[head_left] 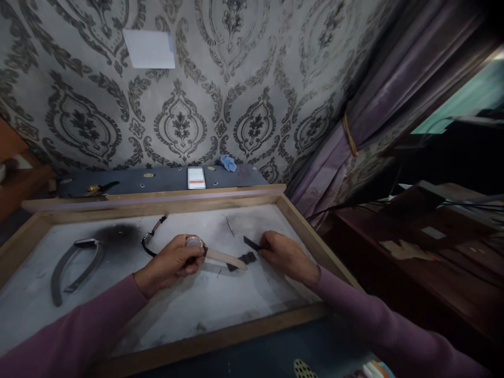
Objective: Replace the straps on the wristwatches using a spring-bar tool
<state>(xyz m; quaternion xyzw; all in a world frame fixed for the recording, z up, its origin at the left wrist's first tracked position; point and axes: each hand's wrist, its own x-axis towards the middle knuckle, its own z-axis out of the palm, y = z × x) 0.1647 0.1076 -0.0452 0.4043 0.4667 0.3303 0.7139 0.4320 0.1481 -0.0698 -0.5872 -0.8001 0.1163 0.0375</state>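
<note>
My left hand (170, 263) is closed around a wristwatch (194, 242), its round face turned up. The watch's pale beige strap (226, 257) stretches out to the right, past my fingers. Between the fingers of my right hand (286, 255) is a flat dark strip (251, 243), its free end pointing left; its exact kind is not clear. Below that strip, small dark pieces (249, 257) lie by the strap's end. Behind them rests a thin pointed tool (230, 226). A black-strapped watch (147, 237) lies left of my left hand.
A shallow wooden tray (197, 202) with raised edges surrounds the work. At its left lies a watch with a grey band (59, 273). Beyond the back edge are a phone (196, 178), a crumpled blue cloth (228, 163) and a yellow-and-black object (94, 189). A curtain (334, 157) hangs at right.
</note>
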